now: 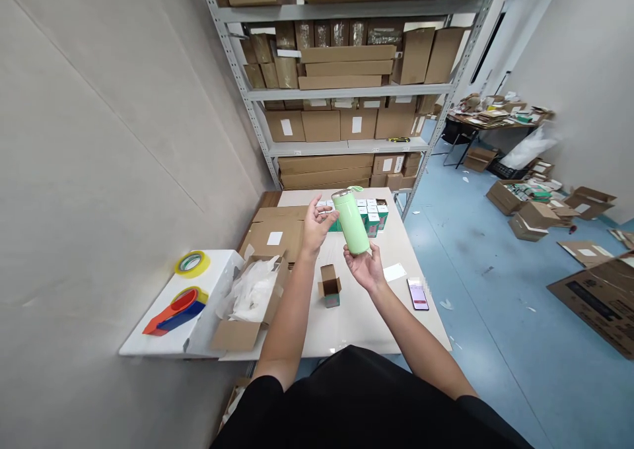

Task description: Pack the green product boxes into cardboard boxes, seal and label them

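My right hand [365, 265] grips the lower end of a light green cylindrical bottle [351, 222], holding it raised and tilted above the white table [366, 317]. My left hand [316, 223] is lifted just left of the bottle's top, fingers apart, close to its silver rim without clearly touching it. Below the hands stands a small open cardboard box [329, 286] with a teal side. Behind the bottle is a cluster of small white and green boxes [372, 214].
A larger open carton with white plastic wrap [251, 300] sits at the table's left, beside flat cardboard [272, 236]. A phone [418, 294] and a white slip [394, 272] lie to the right. Tape rolls and a dispenser [181, 307] rest on a white surface. Shelving with cartons [347, 99] stands behind.
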The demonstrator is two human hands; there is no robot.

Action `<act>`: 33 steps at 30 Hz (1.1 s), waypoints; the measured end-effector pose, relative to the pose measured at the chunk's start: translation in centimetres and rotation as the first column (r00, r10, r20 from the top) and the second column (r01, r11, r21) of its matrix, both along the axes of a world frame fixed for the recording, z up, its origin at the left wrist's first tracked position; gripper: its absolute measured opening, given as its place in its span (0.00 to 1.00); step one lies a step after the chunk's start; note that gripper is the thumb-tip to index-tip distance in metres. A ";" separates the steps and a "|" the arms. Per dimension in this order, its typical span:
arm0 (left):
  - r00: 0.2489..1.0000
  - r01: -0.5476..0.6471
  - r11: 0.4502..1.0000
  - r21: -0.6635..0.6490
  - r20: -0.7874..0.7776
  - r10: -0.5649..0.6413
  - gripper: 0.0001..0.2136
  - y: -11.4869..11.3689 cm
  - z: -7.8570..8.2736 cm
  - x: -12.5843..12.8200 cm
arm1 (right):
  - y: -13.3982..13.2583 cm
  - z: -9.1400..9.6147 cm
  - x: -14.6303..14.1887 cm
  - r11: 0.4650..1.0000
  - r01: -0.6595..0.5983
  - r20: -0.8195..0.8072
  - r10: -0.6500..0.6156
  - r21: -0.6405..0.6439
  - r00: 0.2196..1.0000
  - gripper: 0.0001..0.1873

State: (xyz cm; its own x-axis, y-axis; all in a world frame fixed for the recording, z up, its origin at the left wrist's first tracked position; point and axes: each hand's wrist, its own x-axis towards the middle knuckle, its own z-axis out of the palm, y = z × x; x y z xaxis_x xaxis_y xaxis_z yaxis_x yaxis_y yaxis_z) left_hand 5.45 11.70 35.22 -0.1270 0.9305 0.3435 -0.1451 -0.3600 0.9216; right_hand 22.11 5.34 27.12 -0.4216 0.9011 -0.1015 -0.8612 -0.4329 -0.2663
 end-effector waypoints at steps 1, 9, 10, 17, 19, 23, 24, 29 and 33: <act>1.000 0.016 1.000 -0.007 -0.006 -0.016 0.47 -0.1 0.1 0.6 | -0.1 0.2 -0.1 1.000 0.002 -0.005 -0.002 0.006 1.000 0.23; 0.997 0.060 0.998 -0.035 -0.044 -0.062 0.53 -0.5 1.6 2.8 | -0.6 0.4 -0.3 0.991 -0.058 0.087 0.047 0.125 0.995 0.25; 0.998 0.025 0.999 -0.032 -0.061 -0.027 0.54 -0.5 1.7 2.8 | -0.7 0.5 -0.1 0.988 -0.029 0.116 0.011 0.153 0.993 0.25; 0.981 -0.066 0.998 0.001 -0.182 0.065 0.51 -0.4 2.0 3.0 | -0.5 0.9 0.5 0.944 0.135 0.202 -0.202 0.301 0.958 0.31; 0.986 0.037 0.999 -0.008 -0.164 -0.038 0.48 0.0 2.4 2.7 | -0.4 0.8 0.5 0.947 0.137 0.169 -0.192 0.291 0.967 0.29; 0.976 0.150 0.989 -0.012 -0.156 -0.150 0.54 0.3 2.9 2.3 | -0.4 0.3 0.6 0.960 0.100 0.153 -0.144 0.260 0.978 0.30; 0.976 0.152 0.988 -0.012 -0.153 -0.152 0.55 0.2 3.0 2.4 | -0.4 0.2 0.6 0.962 0.091 0.153 -0.133 0.256 0.979 0.30; 0.982 0.157 0.988 0.003 -0.102 -0.156 0.56 0.0 2.5 3.1 | 0.1 -1.1 0.7 0.955 0.111 0.138 -0.154 0.275 0.978 0.30; 0.988 0.113 0.993 -0.030 -0.100 -0.115 0.58 0.3 1.8 3.6 | 0.9 -2.5 0.8 0.958 0.099 0.159 -0.145 0.269 0.977 0.28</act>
State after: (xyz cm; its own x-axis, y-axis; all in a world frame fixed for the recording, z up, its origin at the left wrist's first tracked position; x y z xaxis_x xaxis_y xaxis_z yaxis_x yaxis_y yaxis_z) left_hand 9.06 12.02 37.00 0.0150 0.9453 0.3259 -0.0890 -0.3234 0.9421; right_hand 22.92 6.23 24.64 -0.3034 0.9496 0.0790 -0.8328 -0.2240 -0.5062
